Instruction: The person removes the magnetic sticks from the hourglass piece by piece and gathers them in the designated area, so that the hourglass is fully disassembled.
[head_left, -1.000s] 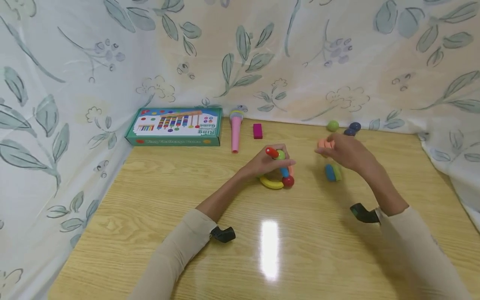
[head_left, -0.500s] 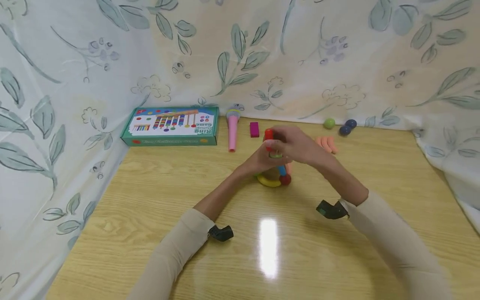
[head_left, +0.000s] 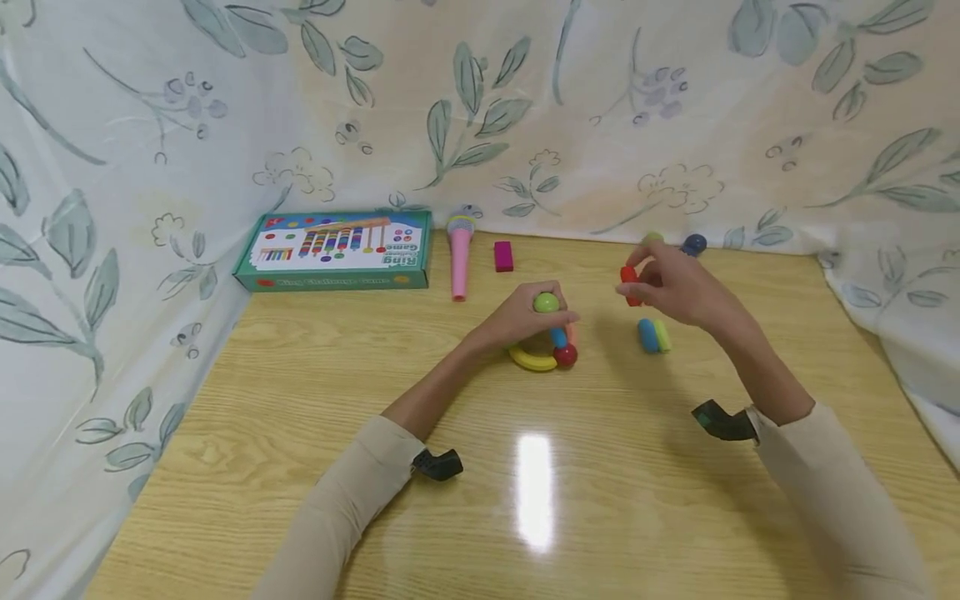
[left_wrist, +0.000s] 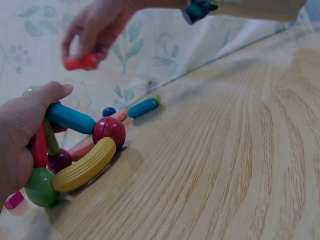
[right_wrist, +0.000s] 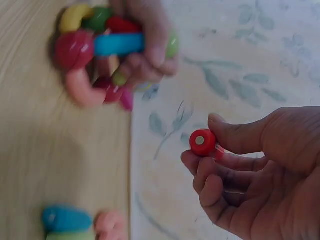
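My left hand (head_left: 517,317) grips the top of a magnetic stick-and-ball frame, fingers curled round its upper sticks. A light green ball (head_left: 546,302) shows at the top, above the thumb. Below, a blue stick (left_wrist: 72,118) slants to a dark red ball (left_wrist: 109,131), joined to a curved yellow stick (left_wrist: 85,165) and a green ball (left_wrist: 42,187) low on the table. Off to the right, my right hand (head_left: 682,283) pinches a red magnetic stick (head_left: 628,286) in the air between thumb and fingers. Its round end with a pale disc (right_wrist: 200,140) faces the right wrist camera.
Blue (head_left: 648,336) and light green (head_left: 662,335) sticks lie below the right hand, near curved orange sticks (right_wrist: 111,225). Dark blue balls (head_left: 694,243) sit at the back right. Along the back are a game box (head_left: 333,250), a pink toy microphone (head_left: 459,262) and a magenta block (head_left: 503,256).
The red stick stood on the light green ball; my right hand came from the right, took hold of it and carried it back right. My left hand keeps its grip on the frame.
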